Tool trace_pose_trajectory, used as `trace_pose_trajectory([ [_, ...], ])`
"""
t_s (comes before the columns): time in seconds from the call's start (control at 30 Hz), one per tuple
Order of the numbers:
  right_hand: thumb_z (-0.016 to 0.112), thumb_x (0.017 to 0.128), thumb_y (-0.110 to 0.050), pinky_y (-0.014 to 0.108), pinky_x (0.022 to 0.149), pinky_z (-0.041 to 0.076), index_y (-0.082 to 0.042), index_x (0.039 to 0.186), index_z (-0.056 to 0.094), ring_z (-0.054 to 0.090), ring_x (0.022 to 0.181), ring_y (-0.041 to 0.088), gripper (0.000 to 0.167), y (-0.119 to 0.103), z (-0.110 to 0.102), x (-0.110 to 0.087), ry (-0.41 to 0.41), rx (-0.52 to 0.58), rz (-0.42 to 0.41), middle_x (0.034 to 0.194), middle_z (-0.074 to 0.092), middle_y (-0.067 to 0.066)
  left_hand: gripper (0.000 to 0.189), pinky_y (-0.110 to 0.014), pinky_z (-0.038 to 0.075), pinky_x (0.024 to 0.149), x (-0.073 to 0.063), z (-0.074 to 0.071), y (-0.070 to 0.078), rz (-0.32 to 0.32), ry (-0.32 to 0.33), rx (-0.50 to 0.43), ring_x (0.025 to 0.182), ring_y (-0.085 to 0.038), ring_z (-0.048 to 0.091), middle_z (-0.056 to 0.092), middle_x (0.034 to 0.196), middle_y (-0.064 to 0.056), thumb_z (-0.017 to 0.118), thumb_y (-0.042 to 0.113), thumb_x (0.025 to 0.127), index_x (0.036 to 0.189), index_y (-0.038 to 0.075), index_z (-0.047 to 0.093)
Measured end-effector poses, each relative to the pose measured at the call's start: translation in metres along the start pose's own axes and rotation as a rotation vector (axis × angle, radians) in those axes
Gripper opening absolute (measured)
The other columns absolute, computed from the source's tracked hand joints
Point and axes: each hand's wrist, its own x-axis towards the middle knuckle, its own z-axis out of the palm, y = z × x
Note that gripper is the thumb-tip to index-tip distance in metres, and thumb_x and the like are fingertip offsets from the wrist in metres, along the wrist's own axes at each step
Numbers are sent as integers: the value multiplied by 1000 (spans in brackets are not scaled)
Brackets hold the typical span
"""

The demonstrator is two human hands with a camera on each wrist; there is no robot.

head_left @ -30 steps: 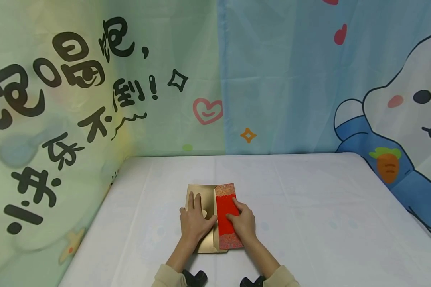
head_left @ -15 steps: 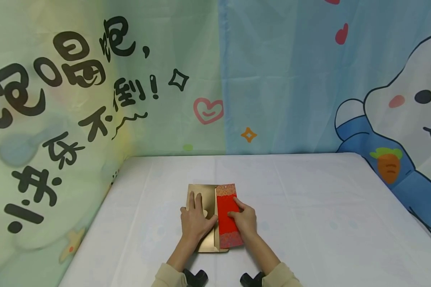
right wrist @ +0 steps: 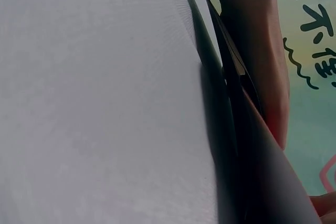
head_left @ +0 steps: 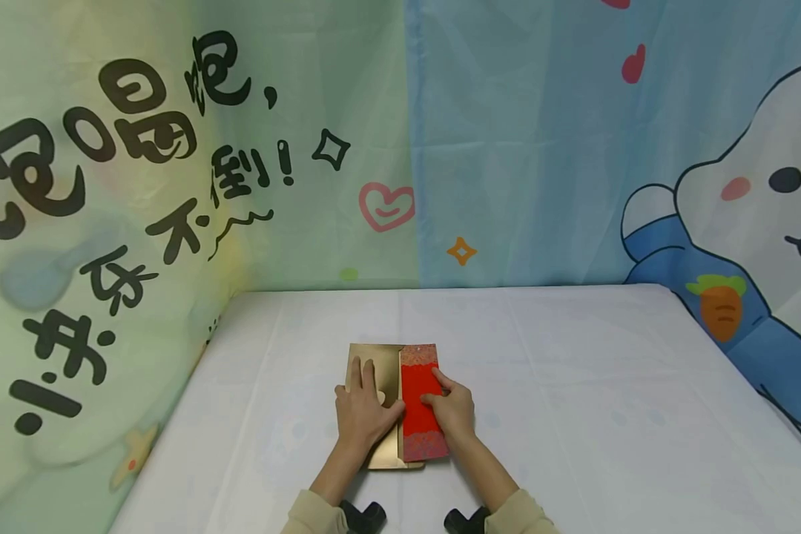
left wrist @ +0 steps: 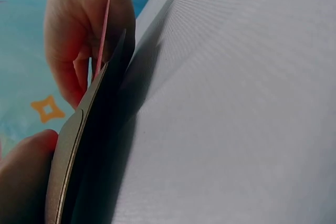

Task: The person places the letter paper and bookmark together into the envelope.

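A gold card [head_left: 387,363] with a raised fold line lies on the table in the head view. My left hand [head_left: 363,411] rests on it, fingers extended forward and thumb reaching to the edge of a red panel. This red paper panel [head_left: 419,404], with patterned bands at both ends, covers the card's right part. My right hand [head_left: 455,415] pinches its right edge. In the left wrist view the red panel [left wrist: 104,35] is seen edge-on, tilted up from the card [left wrist: 71,145]. Whether panel and card are one piece, I cannot tell.
A white cloth covers the table [head_left: 574,393]. Printed curtains [head_left: 507,148] with lettering and a cartoon animal hang behind and on the left. Black devices [head_left: 363,518] sit under both wrists.
The red panel has shifted slightly left at its lower end, and its patterned bands look darker. My right hand has moved a little with it; my left hand stays in place.
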Motion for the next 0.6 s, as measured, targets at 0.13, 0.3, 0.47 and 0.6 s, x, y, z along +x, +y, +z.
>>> trace_pose_trajectory([
  [0.13,69,72,-3,44,90,40,-9,126,58,47,117,33,56,1,0,0,4,-61,-48,128,52,18,82,-46,42,68,1,0,1,-4,4,3,80,-45,51,38,139,-22,57,53,69,132,2,43],
  [0.3,71,74,-3,45,91,40,-7,127,56,48,116,35,55,2,-2,-2,3,-126,-115,126,53,20,82,-46,42,70,1,1,1,-7,-1,8,81,-45,51,38,139,-22,57,53,69,132,2,43],
  [0.47,73,73,-3,43,83,45,-6,127,56,54,107,33,56,2,-3,-1,-1,-152,-166,121,57,21,81,-46,43,68,2,0,3,-6,16,-10,79,-45,51,39,138,-22,60,51,68,131,2,44],
  [0.6,75,73,-7,42,84,45,-4,126,56,56,103,32,56,6,-4,3,-28,-242,-284,115,60,20,81,-45,44,66,2,0,4,-10,16,-16,78,-45,51,38,138,-22,62,49,67,130,2,44],
])
